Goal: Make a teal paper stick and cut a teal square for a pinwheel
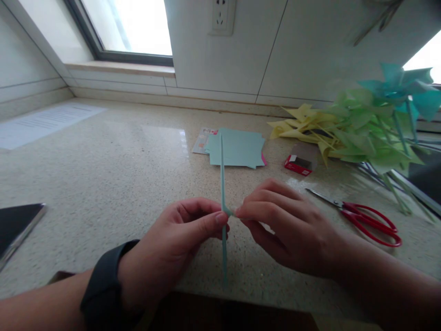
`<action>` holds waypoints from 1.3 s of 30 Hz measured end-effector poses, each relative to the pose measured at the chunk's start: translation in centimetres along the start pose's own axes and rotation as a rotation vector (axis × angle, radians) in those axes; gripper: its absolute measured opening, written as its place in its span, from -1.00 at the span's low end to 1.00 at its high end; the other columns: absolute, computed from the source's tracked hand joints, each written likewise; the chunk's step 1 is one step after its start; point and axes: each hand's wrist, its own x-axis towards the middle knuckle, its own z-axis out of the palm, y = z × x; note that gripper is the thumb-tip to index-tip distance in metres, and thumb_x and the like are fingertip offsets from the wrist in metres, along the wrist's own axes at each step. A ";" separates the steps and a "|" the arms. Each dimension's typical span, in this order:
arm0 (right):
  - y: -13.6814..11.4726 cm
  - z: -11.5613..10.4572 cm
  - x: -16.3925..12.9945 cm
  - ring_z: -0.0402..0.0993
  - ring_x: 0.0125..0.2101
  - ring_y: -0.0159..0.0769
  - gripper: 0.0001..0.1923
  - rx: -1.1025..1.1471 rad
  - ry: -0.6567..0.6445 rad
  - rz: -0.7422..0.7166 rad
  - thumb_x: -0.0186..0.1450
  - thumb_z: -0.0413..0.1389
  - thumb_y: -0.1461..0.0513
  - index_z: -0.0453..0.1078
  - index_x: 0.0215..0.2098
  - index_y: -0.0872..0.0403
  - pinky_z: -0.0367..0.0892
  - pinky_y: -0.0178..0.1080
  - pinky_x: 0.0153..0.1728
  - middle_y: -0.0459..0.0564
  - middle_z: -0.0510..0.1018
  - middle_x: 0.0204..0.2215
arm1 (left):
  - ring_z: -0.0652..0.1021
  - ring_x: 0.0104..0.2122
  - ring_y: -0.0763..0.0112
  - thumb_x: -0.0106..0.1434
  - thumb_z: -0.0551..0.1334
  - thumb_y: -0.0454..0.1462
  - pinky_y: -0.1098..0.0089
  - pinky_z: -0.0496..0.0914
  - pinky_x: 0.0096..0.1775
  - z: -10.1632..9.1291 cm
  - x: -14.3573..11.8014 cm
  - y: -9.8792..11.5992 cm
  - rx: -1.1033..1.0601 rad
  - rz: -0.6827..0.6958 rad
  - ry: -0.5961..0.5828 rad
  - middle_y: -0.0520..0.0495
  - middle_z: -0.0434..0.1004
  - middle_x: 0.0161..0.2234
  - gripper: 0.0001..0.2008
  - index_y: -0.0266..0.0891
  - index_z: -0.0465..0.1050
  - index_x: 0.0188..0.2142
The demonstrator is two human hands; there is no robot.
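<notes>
My left hand [196, 225], with a dark band on its wrist, pinches a thin pale-teal strip [222, 174] between thumb and fingers. The strip stands nearly upright above the counter's front edge; whether it is a stick or a sheet seen edge-on I cannot tell. From its middle a small teal bit [228, 212] juts to the right. The fingertips of my right hand [285, 220] are closed at the end of that bit, and the tips hide what lies between them. Beyond the hands lies a stack of pale-teal paper sheets [237, 147].
Red-handled scissors [365, 218] lie right of my right hand, near a small red box [299, 164]. Yellow, green and blue paper pinwheels [361, 115] crowd the back right. A printed sheet [51, 122] and a dark flat device [19, 225] lie to the left.
</notes>
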 end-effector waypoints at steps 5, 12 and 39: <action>-0.7 0.2 0.3 0.33 -0.25 -0.30 -0.89 0.161 -0.023 0.209 0.39 0.09 0.30 0.36 -0.11 0.14 0.29 -0.21 -0.18 -0.03 0.49 -0.31 | 0.52 -0.37 0.54 0.21 0.45 -0.18 0.51 0.35 -0.25 -0.3 -0.2 -0.3 0.052 -0.007 -0.043 0.04 0.60 -0.40 -0.84 -0.23 0.61 -0.34; -1.0 0.9 0.9 0.33 -0.28 -0.33 -0.95 0.332 0.010 0.422 0.32 0.16 0.34 0.41 -0.28 0.07 0.23 -0.21 -0.19 -0.12 0.46 -0.40 | 0.50 -0.37 0.54 0.19 0.46 -0.18 0.53 0.34 -0.26 -0.2 0.0 -0.4 0.052 0.018 -0.057 0.04 0.60 -0.39 -0.83 -0.24 0.61 -0.34; -1.2 1.7 1.5 0.45 -0.45 -0.36 -0.93 0.881 -0.040 0.713 0.31 0.09 0.25 0.28 -0.34 0.06 0.33 -0.28 -0.44 -0.11 0.48 -0.47 | 0.60 -0.41 0.51 0.28 0.40 -0.23 0.55 0.42 -0.31 0.2 -0.1 -0.4 0.008 0.004 -0.126 -0.01 0.67 -0.44 -0.87 -0.26 0.58 -0.34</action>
